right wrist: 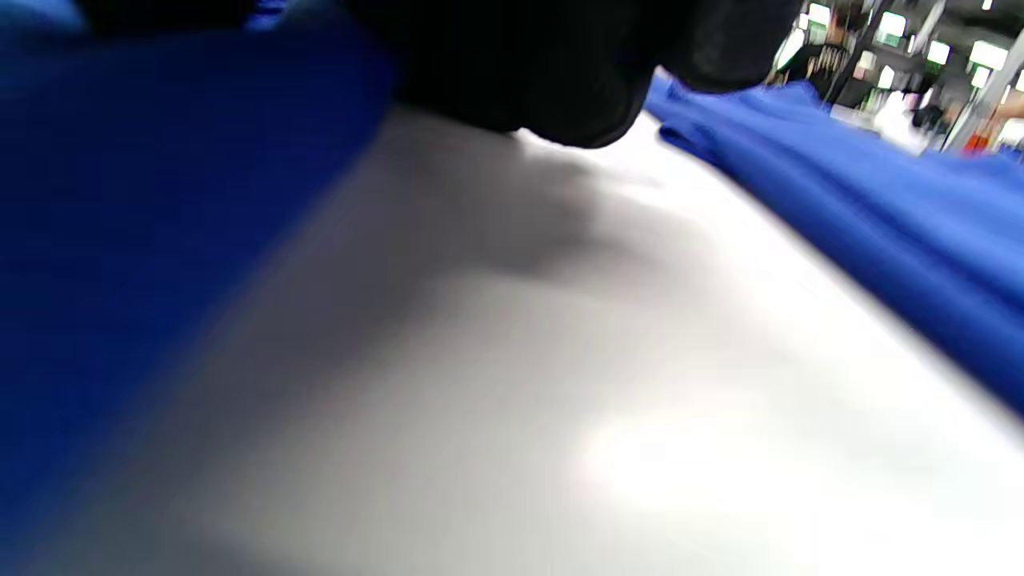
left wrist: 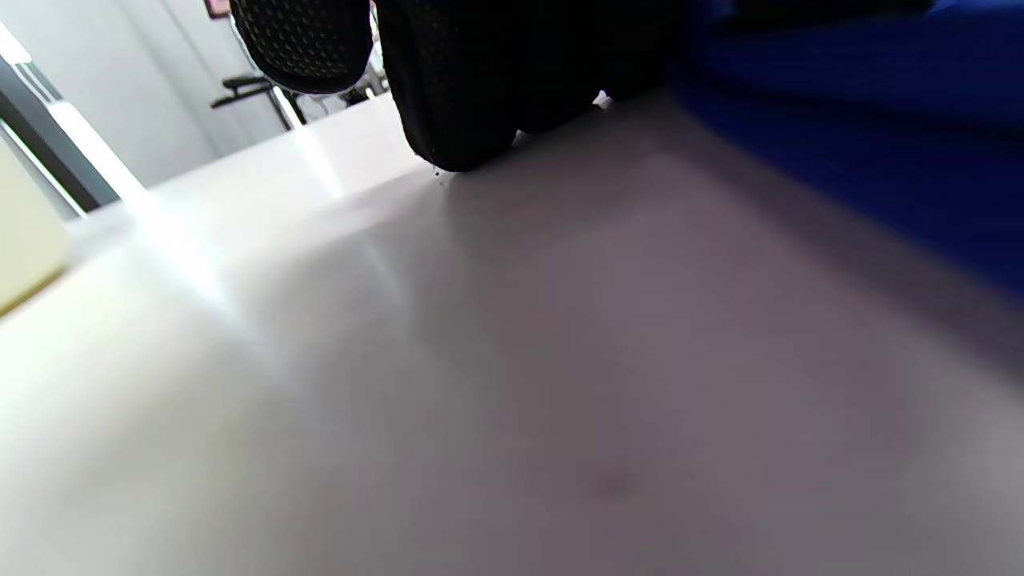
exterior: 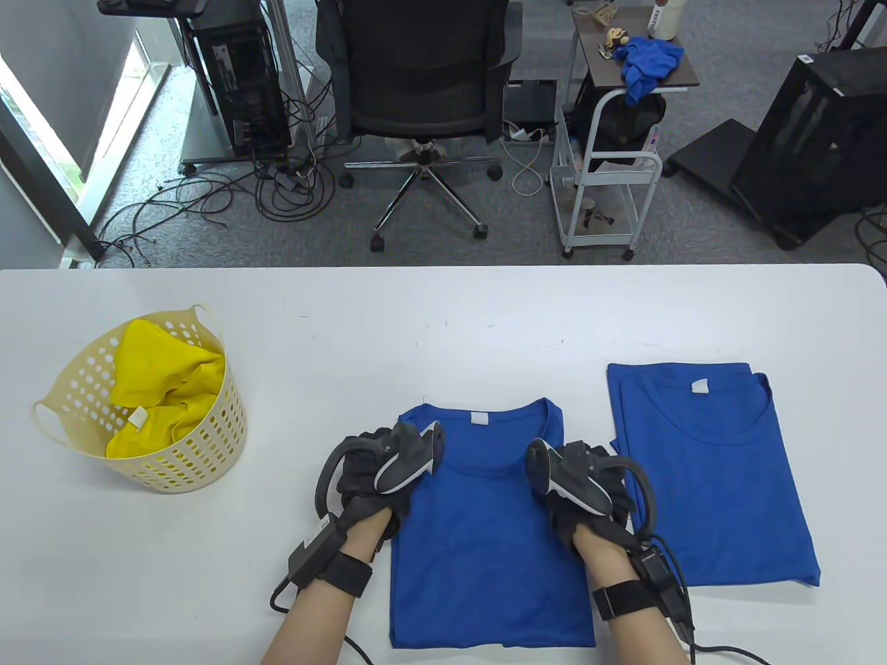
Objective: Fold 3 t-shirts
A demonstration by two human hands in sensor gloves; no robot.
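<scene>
Your left hand (exterior: 371, 485) sits at the left edge of the middle shirt (exterior: 488, 547), up near its shoulder, and your right hand (exterior: 585, 495) sits at the matching right edge. The trackers hide the fingers from above, and the wrist views show only dark, blurred fingertips (left wrist: 456, 120) down at the counter (exterior: 443, 318) beside blue cloth, so whether either hand grips the shirt cannot be told. That shirt lies flat, sides folded in to a long rectangle, collar away from you. Just to its right, close but apart, lies a second blue shirt (exterior: 714, 478), folded the same way. Well to the left stands a cream basket (exterior: 201, 443) holding a crumpled yellow shirt (exterior: 163, 388). Beyond the counter stand an office chair (exterior: 423, 76) and a small cart (exterior: 610, 180).
</scene>
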